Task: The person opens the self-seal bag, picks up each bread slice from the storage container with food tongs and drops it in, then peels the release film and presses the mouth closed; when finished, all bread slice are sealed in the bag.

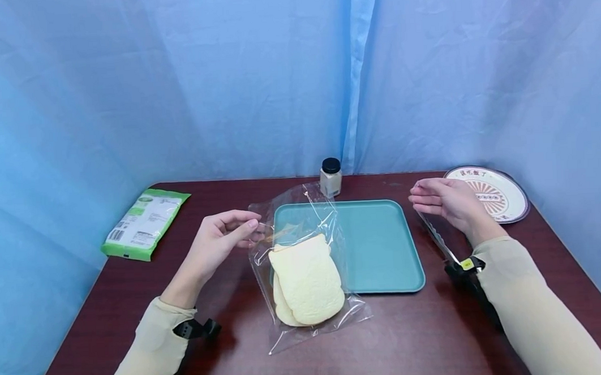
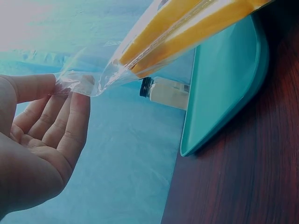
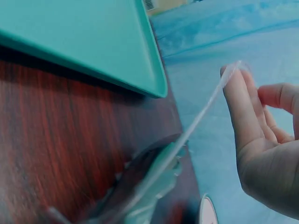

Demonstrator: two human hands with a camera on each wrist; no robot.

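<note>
A clear plastic bag (image 1: 348, 309) with pale bread slices (image 1: 307, 280) in it hangs over the tray's left part in the head view. My left hand (image 1: 226, 234) pinches the bag's upper left edge between thumb and fingers, the other fingers spread behind in the left wrist view. My right hand (image 1: 446, 199) is raised to the right of the teal tray (image 1: 380, 245), its fingers nearly straight. A thin clear plastic strip (image 3: 203, 112) trails down from its fingertips, blurred, with the thumb apart from it. Below lie metal tongs (image 1: 438, 238), partly hidden by the wrist.
A black-capped jar (image 1: 331, 180) stands behind the tray. At the back left lies a green and white packet (image 1: 144, 224). A patterned plate (image 1: 512, 199) sits at the right edge, partly behind the right hand. Blue curtains (image 1: 254, 88) surround the dark wooden table (image 1: 370, 342).
</note>
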